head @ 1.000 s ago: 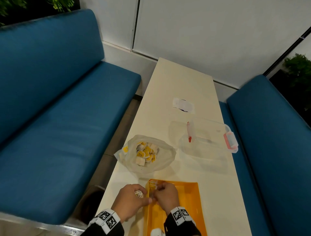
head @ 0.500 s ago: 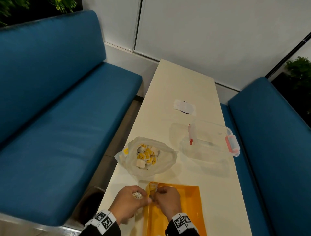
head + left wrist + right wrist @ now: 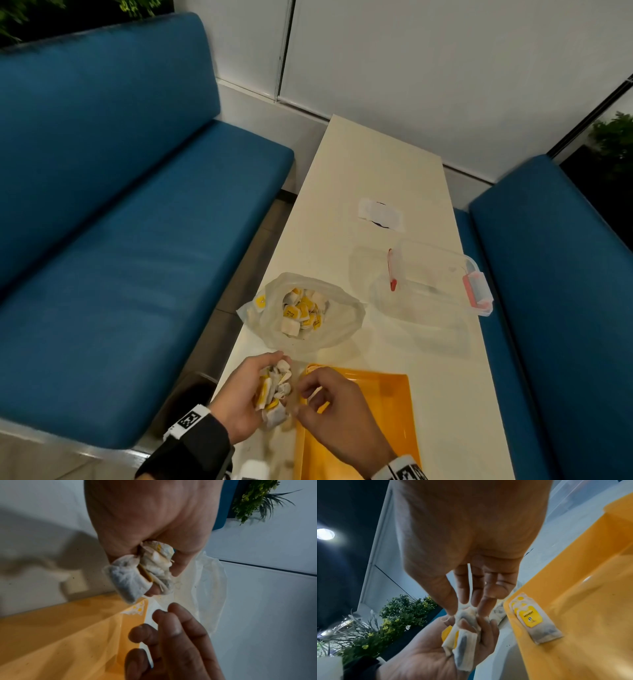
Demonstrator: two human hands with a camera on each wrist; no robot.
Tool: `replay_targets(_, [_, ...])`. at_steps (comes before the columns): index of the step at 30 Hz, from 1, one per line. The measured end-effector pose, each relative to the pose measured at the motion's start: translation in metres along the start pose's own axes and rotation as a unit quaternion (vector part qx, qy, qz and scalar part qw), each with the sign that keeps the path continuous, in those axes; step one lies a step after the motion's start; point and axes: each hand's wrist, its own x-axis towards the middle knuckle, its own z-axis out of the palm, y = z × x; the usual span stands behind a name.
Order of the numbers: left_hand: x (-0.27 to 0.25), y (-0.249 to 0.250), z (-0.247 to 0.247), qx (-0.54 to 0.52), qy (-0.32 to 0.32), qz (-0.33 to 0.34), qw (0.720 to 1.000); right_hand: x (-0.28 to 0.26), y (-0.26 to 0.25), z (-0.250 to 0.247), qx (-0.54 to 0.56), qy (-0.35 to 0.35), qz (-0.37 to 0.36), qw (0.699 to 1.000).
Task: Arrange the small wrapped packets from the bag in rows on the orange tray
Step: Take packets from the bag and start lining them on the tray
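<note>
My left hand (image 3: 239,394) lies palm up beside the tray's left rim and grips a bunch of small white packets (image 3: 275,390) with yellow tags. The right hand (image 3: 305,397) hovers over the orange tray (image 3: 383,421), its fingertips (image 3: 485,608) at the top of that bunch. The left wrist view shows nothing between the right thumb and fingers. A few overlapping packets (image 3: 534,620) lie in the tray's far left corner. Beyond the tray, the clear plastic bag (image 3: 342,325) sits open with many more packets (image 3: 301,311) in it.
A clear lidded box with red clips (image 3: 435,277) stands on the right of the narrow cream table (image 3: 376,154), past a white paper slip (image 3: 380,214). Blue benches (image 3: 137,257) flank the table on both sides. A white object (image 3: 253,471) lies near my left sleeve.
My left hand has turned palm up and loosened, showing the bunch of packets. The right hand has come off the tray's far left corner and moved toward that bunch.
</note>
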Motion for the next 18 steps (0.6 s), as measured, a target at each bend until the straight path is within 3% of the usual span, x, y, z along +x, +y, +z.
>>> replay_targets(5, [-0.003, 0.000, 0.008, -0.024, -0.013, 0.011, 1.000, 0.002, 0.001, 0.006, 0.056, -0.008, 0.065, 0.996])
replay_targets(11, [-0.004, -0.006, 0.009, -0.033, -0.023, 0.034, 0.999, 0.014, 0.002, 0.016, 0.121, 0.029, 0.128, 0.984])
replay_targets(18, [-0.004, -0.009, 0.007, -0.097, -0.056, 0.082, 0.990, 0.015, 0.007, 0.023, 0.167, -0.001, 0.183, 0.969])
